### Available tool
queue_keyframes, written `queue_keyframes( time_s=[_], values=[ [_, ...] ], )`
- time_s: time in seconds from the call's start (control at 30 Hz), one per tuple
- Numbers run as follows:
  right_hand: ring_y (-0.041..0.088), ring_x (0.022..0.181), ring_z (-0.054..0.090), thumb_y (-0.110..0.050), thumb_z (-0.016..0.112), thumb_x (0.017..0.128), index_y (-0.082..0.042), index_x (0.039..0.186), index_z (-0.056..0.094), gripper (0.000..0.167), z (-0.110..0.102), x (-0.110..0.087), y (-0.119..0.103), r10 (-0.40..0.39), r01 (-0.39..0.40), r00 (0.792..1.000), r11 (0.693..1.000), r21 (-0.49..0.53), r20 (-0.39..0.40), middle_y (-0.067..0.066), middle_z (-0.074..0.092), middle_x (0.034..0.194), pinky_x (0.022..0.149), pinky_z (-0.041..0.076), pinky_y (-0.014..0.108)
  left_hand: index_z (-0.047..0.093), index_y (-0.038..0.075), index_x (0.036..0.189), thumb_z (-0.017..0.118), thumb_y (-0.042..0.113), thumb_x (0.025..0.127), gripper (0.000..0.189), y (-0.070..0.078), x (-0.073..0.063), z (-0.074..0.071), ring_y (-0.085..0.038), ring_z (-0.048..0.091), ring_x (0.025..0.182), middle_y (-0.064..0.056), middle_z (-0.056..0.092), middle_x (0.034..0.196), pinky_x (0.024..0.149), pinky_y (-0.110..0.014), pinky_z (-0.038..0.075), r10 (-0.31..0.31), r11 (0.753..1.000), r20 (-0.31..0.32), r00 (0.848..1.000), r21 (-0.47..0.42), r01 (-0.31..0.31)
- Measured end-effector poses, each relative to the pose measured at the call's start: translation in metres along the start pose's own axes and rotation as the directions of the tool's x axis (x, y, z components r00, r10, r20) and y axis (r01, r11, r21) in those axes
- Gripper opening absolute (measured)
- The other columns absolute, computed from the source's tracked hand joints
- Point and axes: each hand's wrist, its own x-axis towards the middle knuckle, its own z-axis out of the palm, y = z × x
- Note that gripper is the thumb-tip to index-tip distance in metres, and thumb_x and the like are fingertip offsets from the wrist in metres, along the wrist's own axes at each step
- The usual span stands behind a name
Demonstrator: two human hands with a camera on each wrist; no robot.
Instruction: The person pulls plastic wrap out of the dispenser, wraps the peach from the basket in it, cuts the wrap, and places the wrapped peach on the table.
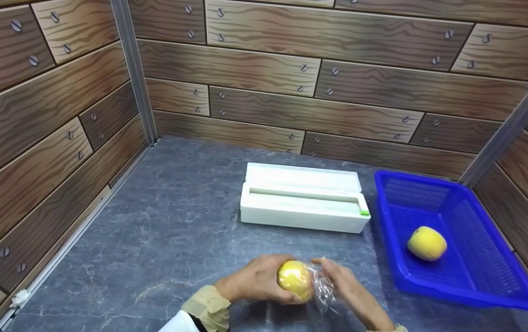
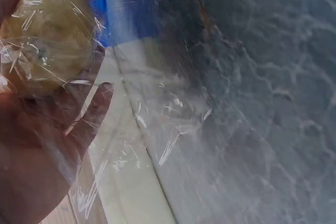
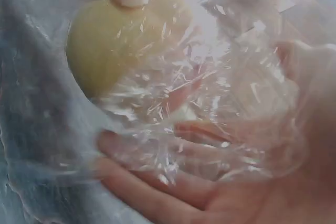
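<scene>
In the head view my left hand [image 1: 266, 279] grips a round yellow fruit, most likely an apple [image 1: 295, 276], just above the table near its front. Clear plastic wrap [image 1: 323, 290] covers the apple and bunches up on its right side. My right hand [image 1: 342, 279] is beside that bunch, its fingers extended. The right wrist view has the wrap [image 3: 210, 114] lying across those fingers [image 3: 157, 187] and the palm, with a left-hand fingertip pressing on the apple [image 3: 100, 45]. In the left wrist view, loose film hangs over the left hand [image 2: 42, 145] and beyond the apple [image 2: 52, 35].
Behind the hands stands a white wrap dispenser box [image 1: 303, 216], its lid [image 1: 303, 177] raised, with a green piece [image 1: 364, 212] at its right corner. To the right, a blue plastic basket [image 1: 397, 272] holds another yellow apple [image 1: 427, 243]. Wood-patterned walls [image 1: 264, 60] enclose the grey table [image 1: 176, 207].
</scene>
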Motion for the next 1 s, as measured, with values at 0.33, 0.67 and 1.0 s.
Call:
queue_keyframes(
  time_s=[0.33, 0.67, 1.0],
  values=[
    [0.045, 0.131, 0.062, -0.028, 0.065, 0.098, 0.005, 0.163, 0.023, 0.085, 0.028, -0.017, 0.023, -0.210, 0.213, 0.905, 0.977, -0.033, -0.371, 0.044, 0.047, 0.151, 0.098, 0.057, 0.027, 0.067, 0.007, 0.131, 0.087, 0.033, 0.079, 0.062, 0.005, -0.005, -0.007, -0.003, 0.065, 0.086, -0.002, 0.075, 0.106, 0.079, -0.021, 0.057, -0.186, 0.949, -0.102, 0.977, -0.276, 0.152],
    [0.000, 0.108, 0.066, -0.010, 0.068, 0.098, 0.005, 0.151, 0.041, 0.061, 0.051, 0.002, 0.000, -0.174, 0.233, 0.800, 0.972, 0.030, -0.575, 0.020, 0.069, 0.129, 0.095, 0.055, 0.017, 0.066, 0.007, 0.131, 0.090, 0.031, 0.081, 0.061, 0.019, -0.005, 0.004, -0.005, 0.065, 0.084, 0.003, 0.072, 0.101, 0.075, -0.022, 0.057, -0.225, 0.891, -0.062, 0.973, -0.416, 0.180],
    [0.004, 0.064, 0.050, -0.011, 0.046, 0.112, 0.002, 0.093, 0.053, 0.024, 0.041, 0.017, -0.016, -0.221, 0.207, 0.646, 0.972, -0.111, -0.730, -0.006, 0.050, 0.072, 0.060, 0.045, 0.020, 0.066, 0.011, 0.134, 0.089, 0.029, 0.083, 0.059, 0.021, -0.008, 0.006, -0.003, 0.066, 0.088, 0.004, 0.073, 0.104, 0.080, -0.021, 0.057, -0.191, 0.881, -0.012, 0.982, -0.444, 0.166]
  ],
)
